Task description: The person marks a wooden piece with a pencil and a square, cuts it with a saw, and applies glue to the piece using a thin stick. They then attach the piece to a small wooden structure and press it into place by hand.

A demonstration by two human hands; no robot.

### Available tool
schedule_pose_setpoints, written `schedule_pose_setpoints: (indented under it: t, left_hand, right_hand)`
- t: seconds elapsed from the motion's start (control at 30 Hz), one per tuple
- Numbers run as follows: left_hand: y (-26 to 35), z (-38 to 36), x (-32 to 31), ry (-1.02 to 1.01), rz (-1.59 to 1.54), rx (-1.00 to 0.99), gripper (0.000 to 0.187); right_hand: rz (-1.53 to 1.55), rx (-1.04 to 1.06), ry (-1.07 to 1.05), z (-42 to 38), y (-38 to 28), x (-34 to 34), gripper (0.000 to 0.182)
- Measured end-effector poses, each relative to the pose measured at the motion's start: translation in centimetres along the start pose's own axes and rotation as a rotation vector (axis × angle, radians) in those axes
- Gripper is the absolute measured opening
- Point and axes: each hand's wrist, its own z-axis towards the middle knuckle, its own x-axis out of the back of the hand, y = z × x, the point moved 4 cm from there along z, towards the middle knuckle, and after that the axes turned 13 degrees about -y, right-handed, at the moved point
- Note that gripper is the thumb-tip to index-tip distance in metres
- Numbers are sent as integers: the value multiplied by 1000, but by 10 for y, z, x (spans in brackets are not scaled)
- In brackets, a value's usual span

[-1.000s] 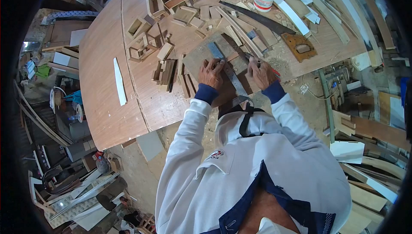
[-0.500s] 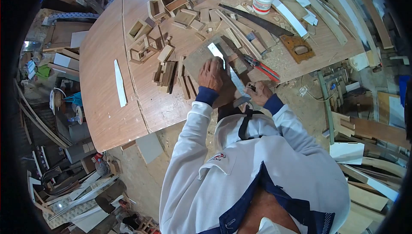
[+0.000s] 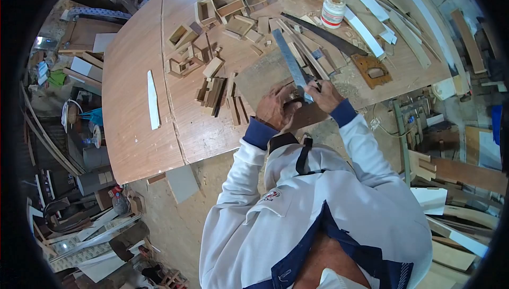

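Note:
My right hand is closed on the dark grip of a tool with a long, straight, silvery metal blade. The blade points away from me, over a flat work board at the table's near edge. Close to the blade's near end, my left hand has its fingers curled; a small brown piece seems to lie at the fingertips, but it is mostly hidden. Below both hands, a brown board shows at the edge. Thin wood strips lie just beyond the blade.
A wooden-handled handsaw lies to the right, near a white jar with a stick in it. Small wooden boxes and offcuts cover the middle. One white strip lies on the left of the table.
The blade has moved forward and right, with my right hand moving away from my body. My left hand has come nearer to me and its fingers have curled. The red-handled tool is now mostly hidden.

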Motion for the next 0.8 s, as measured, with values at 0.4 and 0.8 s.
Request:
schedule_pose_setpoints:
  t: [0.4,0.8]
  left_hand:
    - [-50,-52,0,83,215,192,39]
    - [-80,-133,-5,183,332,325,36]
  right_hand:
    - [-256,36,-207,84,63,-100,49]
    - [-278,-137,-132,62,-20,-73,29]
